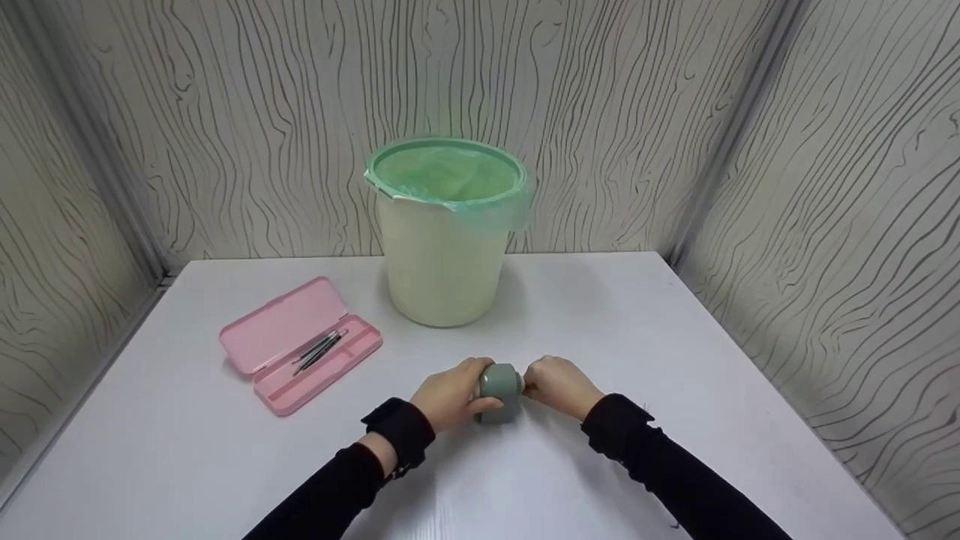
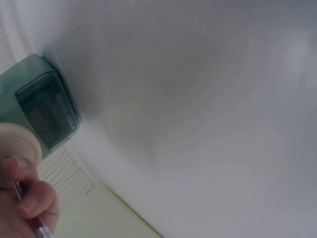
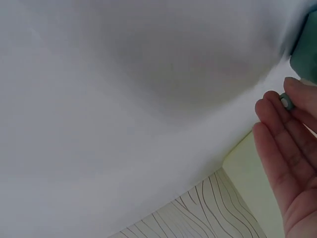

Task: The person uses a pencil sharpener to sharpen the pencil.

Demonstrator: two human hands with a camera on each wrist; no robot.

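A green table-top pencil sharpener (image 1: 500, 382) stands on the white table between both hands; its dark see-through drawer (image 2: 47, 111) shows in the left wrist view. At the sharpener's left end, my left hand (image 1: 448, 395) pinches a dark red pencil (image 2: 35, 221) close to the round cream front (image 2: 21, 141). The pencil's tip is hidden. On the opposite side, my right hand (image 1: 562, 386) pinches a small green crank knob (image 3: 286, 101) between thumb and fingers. Its other fingers lie loosely bent in the right wrist view.
Behind the hands stands a cream bin (image 1: 442, 262) with a green rim and a thin liner. To the left lies an open pink pencil case (image 1: 285, 326) with several pencils (image 1: 321, 351) inside. Wood-patterned panels (image 1: 600, 112) enclose the table's back and sides.
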